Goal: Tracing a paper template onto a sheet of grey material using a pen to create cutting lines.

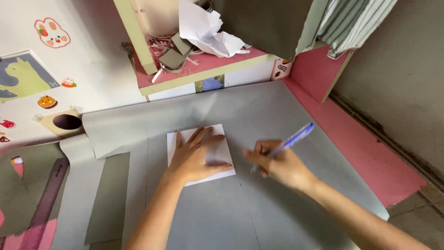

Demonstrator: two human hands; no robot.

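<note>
- My left hand lies flat, fingers spread, pinning the small white square paper on the large grey paper sheet.
- My right hand grips the blue pen beside it; I judge the tracing barely begun.

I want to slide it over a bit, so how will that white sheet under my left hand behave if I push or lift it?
The white sheet looks thin and flat, so it would probably flop when lifted by one edge. It lies on smooth grey paper, so it may slip easily once the left hand eases off. It seems very light.
</note>
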